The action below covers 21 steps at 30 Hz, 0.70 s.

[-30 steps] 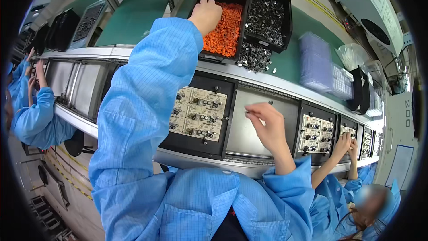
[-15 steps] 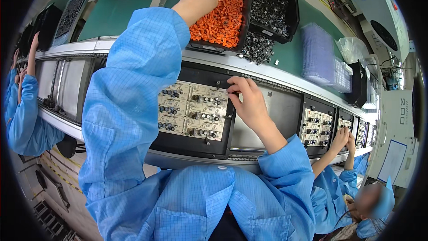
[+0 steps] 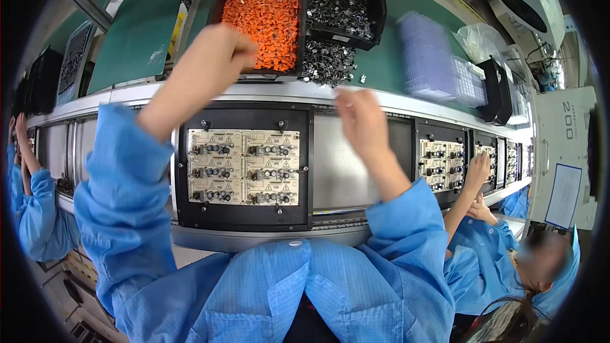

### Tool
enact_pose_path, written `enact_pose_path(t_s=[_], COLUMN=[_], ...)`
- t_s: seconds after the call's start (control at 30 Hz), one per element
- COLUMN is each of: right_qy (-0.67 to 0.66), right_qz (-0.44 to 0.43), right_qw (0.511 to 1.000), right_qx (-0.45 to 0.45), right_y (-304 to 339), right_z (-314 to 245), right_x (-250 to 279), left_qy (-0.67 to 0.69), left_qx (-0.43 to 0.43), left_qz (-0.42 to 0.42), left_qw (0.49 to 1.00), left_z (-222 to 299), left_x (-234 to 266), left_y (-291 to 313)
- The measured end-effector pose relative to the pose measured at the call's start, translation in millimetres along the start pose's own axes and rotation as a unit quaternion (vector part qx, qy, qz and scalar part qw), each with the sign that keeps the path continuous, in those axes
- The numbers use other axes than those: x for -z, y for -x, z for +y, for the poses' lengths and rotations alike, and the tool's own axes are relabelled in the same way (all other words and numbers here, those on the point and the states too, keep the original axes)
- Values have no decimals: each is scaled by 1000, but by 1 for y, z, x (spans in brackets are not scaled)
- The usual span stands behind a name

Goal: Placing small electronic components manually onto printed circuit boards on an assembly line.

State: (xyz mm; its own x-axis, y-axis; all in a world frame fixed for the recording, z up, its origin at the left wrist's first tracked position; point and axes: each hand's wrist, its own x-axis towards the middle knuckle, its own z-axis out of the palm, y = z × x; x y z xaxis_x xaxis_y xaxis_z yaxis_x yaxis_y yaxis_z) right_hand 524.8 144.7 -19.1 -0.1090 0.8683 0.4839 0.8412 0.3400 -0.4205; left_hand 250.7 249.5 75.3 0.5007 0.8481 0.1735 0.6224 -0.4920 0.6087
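My left hand [image 3: 213,63] is over the near left rim of a black bin [image 3: 216,9] heaped with small orange parts [image 3: 267,19]. Its fingers are curled together; what they hold, if anything, is too small and blurred to make out. My right hand [image 3: 365,124] hangs above the line, just short of a loose pile of small black and silver parts [image 3: 329,62]. Motion smears its fingers, so their grip does not show. Below and between my hands lies a panel of pale circuit boards [image 3: 244,168] with black capacitors, set in a black frame [image 3: 248,115].
A second black bin [image 3: 343,0] holds black and silver parts. Purple clear trays [image 3: 429,57] are stacked on the green bench [image 3: 387,76]. More framed boards [image 3: 441,165] sit rightward, where a co-worker's hands [image 3: 480,178] work. Another person's arm [image 3: 32,159] shows far left.
My left hand has come back out of the orange parts toward me. My right hand has left the board frame's edge and moved toward the loose pile. The view has shifted.
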Motion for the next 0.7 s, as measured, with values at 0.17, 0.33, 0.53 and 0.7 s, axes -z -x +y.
enact_pose_path(t_s=[0.17,0.33,0.53,0.7], right_qy=[16,-38,-63,-186], right_qz=[29,4,19,35], right_qw=[998,996,991,967], right_qx=[-59,-76,-113,-174], right_y=[-45,-55,-56,-55], right_z=[71,85,81,80], right_x=[1,-15,-6,16], left_qy=[-17,17,-18,-48], left_qx=[39,91,73,22], left_qz=[-70,-54,-64,-77], left_qw=[997,994,995,996], left_z=[21,24,19,17], left_x=[-21,-40,-51,-59], left_y=[69,97,105,97])
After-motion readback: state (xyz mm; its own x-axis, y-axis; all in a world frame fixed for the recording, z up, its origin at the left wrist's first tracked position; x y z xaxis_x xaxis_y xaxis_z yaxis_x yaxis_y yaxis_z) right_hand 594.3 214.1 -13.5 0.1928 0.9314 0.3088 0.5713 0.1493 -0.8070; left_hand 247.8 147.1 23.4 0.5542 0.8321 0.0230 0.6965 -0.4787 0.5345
